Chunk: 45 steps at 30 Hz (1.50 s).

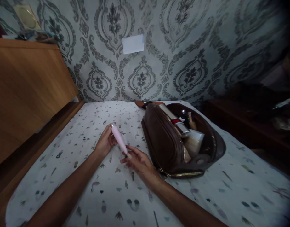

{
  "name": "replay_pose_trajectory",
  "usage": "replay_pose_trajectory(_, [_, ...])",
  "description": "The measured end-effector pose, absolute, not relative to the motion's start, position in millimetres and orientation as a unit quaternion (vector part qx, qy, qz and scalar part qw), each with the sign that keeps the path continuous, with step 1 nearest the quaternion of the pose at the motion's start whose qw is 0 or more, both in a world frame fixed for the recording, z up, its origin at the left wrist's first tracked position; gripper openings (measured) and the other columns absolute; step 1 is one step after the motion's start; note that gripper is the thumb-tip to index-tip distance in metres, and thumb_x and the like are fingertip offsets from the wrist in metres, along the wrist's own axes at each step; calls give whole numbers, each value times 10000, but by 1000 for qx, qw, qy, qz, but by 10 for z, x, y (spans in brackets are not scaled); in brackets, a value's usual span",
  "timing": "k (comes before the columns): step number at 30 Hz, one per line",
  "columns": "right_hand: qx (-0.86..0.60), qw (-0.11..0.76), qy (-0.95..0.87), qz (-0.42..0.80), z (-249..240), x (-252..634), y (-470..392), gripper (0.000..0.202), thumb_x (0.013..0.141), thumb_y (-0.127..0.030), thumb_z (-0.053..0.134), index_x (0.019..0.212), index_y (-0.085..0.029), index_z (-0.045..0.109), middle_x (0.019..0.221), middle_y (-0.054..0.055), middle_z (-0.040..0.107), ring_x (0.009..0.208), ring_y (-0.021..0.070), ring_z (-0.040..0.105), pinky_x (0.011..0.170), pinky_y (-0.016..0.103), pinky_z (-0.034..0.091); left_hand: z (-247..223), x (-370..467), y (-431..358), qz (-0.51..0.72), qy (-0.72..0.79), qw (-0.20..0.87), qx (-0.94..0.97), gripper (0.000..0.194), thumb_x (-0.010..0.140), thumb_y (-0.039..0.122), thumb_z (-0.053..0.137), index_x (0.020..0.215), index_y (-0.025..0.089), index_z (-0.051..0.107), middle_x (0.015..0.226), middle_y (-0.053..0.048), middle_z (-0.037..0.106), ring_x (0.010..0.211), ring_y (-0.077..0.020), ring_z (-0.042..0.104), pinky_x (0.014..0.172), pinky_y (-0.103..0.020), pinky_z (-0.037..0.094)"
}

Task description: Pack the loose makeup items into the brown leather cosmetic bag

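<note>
Between my two hands, a slim pale-pink tapered object [119, 137] with a silvery end slants over the printed sheet. My left hand [105, 142] has its fingers closed around the upper, silvery end. The narrow lower tip is pinched between the thumb and fingers of my right hand [140, 162]. Just right of that hand stands a dark brown leather bag [156, 138], unzipped. Inside it show a silver cylinder with a red band [179, 126], a clear-lidded beige container [194, 142] and a few small bottles; the bag's depth is partly hidden.
A white sheet with small printed figures [76, 186] covers the bed. A wooden cabinet [29, 85] borders the left side, and a patterned wall [140, 75] with a white card [133, 44] rises behind. Dark furniture [239, 123] with blurred items lies to the right.
</note>
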State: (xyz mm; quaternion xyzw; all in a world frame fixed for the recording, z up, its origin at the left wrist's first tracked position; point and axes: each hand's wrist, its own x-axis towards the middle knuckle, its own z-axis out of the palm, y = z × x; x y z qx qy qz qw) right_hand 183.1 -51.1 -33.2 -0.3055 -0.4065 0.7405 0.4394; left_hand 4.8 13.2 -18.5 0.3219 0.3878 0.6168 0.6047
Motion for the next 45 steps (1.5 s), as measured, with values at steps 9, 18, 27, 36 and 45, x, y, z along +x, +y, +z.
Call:
replay_pose_trajectory(9, [-312, 453, -397, 735, -330, 1826, -506, 491, 753, -556, 731, 1046, -174, 632, 952, 68, 693, 652, 134, 673, 560, 236, 463, -203, 43, 143, 632, 392, 586, 321, 406, 699, 492, 784, 887, 212, 558, 732, 43, 578, 585, -86, 571, 426, -147, 438])
replay_pose_trajectory(18, [-337, 453, -386, 729, -403, 1818, -486, 543, 704, -617, 738, 967, -149, 654, 602, 0, 630, 523, 119, 538, 512, 241, 387, -210, 15, 150, 616, 382, 603, 332, 491, 780, 461, 723, 1179, 194, 619, 802, -7, 638, 689, -129, 636, 544, -212, 542])
replay_pose_trajectory(27, [-343, 466, -348, 738, -377, 1816, -504, 528, 659, -594, 784, 911, -149, 654, 607, -8, 612, 555, 118, 535, 558, 253, 388, -219, -9, 154, 614, 380, 610, 327, 419, 784, 449, 722, 1105, 193, 642, 828, -13, 642, 696, -128, 632, 533, -208, 533])
replay_pose_trajectory(36, [-319, 473, -307, 762, -362, 1844, -457, 592, 672, -498, 818, 1141, -211, 599, 678, -30, 597, 554, 104, 544, 543, 239, 366, -229, 4, 161, 620, 373, 606, 331, 395, 752, 481, 746, 994, 193, 624, 817, -3, 641, 673, -114, 619, 493, -176, 496])
replay_pose_trajectory(45, [-324, 461, -312, 765, -354, 1853, -454, 600, 664, -482, 824, 1154, -226, 591, 636, -45, 573, 539, 102, 529, 551, 236, 372, -199, 6, 144, 613, 371, 614, 331, 379, 774, 443, 729, 1055, 210, 628, 816, 0, 642, 670, -115, 623, 478, -176, 478])
